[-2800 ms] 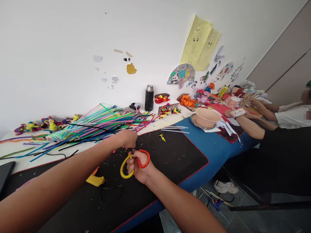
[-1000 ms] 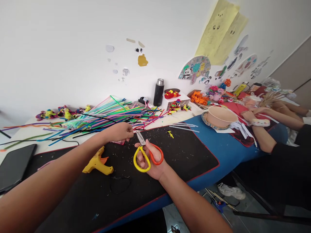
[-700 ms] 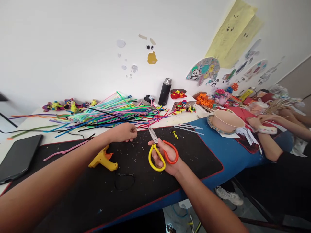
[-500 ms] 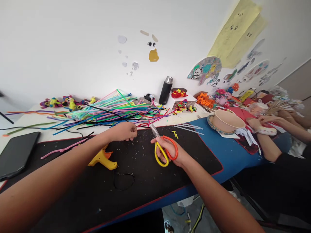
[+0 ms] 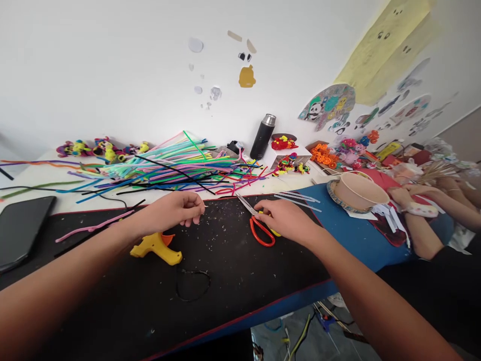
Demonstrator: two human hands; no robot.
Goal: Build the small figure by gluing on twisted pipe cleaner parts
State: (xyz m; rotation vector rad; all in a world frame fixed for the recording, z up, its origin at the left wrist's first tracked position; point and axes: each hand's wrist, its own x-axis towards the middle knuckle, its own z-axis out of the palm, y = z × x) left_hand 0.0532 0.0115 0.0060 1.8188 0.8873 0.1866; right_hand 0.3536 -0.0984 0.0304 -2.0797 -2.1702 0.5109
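Observation:
My left hand [image 5: 186, 208] is above the dark mat [image 5: 225, 273], its fingers curled into a pinch with a tiny pale bit showing at the tips, too small to name. My right hand [image 5: 280, 215] has its fingers closed over the scissors [image 5: 262, 232]; the blades point up and left, the red loop shows, and the yellow loop is mostly under the hand. Below my left hand lies a yellow glue gun [image 5: 161, 249]. Behind the hands is a heap of coloured pipe cleaners [image 5: 165, 163].
A phone [image 5: 24, 228] lies at the left. Further back stands a black bottle [image 5: 262, 138]. White strips [image 5: 298, 199] lie near the mat's right end. On the right are a round basket [image 5: 356, 193] and another person's hands [image 5: 404, 196]. A black loop [image 5: 193, 286] is in front.
My right hand has turned palm down over the scissors, its fingers out of the loops. The small yellow piece beside it no longer shows. My left hand has shifted slightly left.

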